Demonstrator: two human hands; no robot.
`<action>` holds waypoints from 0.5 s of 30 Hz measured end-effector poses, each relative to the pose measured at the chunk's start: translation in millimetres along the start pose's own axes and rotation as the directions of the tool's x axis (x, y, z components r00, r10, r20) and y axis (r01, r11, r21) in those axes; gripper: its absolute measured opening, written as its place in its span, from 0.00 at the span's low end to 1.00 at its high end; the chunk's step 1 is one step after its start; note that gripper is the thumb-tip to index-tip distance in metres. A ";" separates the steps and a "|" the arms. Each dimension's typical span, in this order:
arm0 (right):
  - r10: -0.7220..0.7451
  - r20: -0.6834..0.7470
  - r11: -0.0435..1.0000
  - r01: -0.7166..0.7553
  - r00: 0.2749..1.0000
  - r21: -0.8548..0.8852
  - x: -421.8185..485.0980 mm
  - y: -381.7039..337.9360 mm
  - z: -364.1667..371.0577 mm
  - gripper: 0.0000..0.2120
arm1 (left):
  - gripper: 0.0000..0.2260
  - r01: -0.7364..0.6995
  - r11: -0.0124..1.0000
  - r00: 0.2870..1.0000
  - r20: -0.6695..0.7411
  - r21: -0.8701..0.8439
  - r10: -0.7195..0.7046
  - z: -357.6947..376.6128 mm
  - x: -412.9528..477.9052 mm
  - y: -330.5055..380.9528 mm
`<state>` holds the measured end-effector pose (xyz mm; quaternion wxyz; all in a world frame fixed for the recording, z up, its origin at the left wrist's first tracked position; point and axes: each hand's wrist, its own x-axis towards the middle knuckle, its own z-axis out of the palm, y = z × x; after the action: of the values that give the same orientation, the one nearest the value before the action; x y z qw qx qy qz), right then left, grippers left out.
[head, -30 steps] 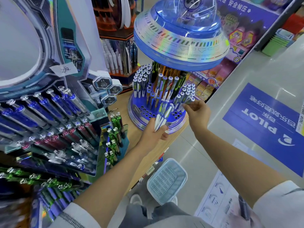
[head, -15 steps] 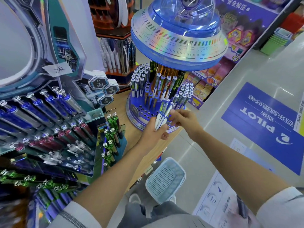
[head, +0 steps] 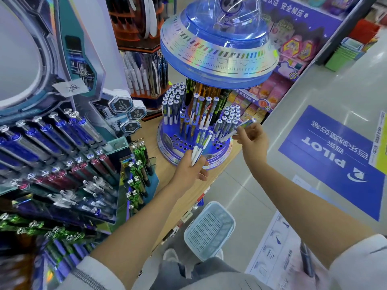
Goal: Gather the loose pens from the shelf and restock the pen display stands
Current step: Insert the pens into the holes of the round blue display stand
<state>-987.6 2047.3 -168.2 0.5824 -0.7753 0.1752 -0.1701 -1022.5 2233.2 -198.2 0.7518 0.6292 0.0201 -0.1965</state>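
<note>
A round blue pen display stand [head: 167, 141] with a saucer-shaped holographic top [head: 217, 55] sits on the wooden shelf [head: 150, 132]. Pens stand upright in its holes, and several holes at the front are open. My left hand [head: 188, 172] grips a small bunch of white and blue pens [head: 200, 146] just in front of the stand's base. My right hand [head: 254, 139] pinches a single pen [head: 240, 127], held at a slant beside the cluster of pens on the stand's right side.
A tall tiered display [head: 52, 155] of blue, red, green and clear pens fills the left. A light blue plastic basket [head: 209, 230] sits on the floor below the shelf edge. A blue PILOT floor sticker [head: 333, 155] lies to the right. More pen racks [head: 144, 76] stand behind.
My right hand went from the stand to the bunch in my left hand, took one pen, and now holds it back up by the stand's right side. My left hand stayed put.
</note>
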 end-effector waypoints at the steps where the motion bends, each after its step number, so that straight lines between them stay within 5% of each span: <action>1: -0.014 -0.005 0.999 0.014 1.000 -0.043 -0.4 0.7 1.0 0.10 | 0.05 0.000 1.000 1.000 -0.003 0.002 0.000 0.1 -0.2 0.0; 15: -0.122 -0.020 0.969 0.115 0.992 -0.220 -2.7 -2.1 19.9 0.09 | 0.05 0.005 0.999 1.000 -0.013 0.035 -0.005 -7.1 2.7 -4.9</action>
<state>-980.6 2065.9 -171.6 0.4797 -0.8407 0.1558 -0.1971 -1020.0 2238.6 -205.1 0.7399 0.6436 0.0232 -0.1945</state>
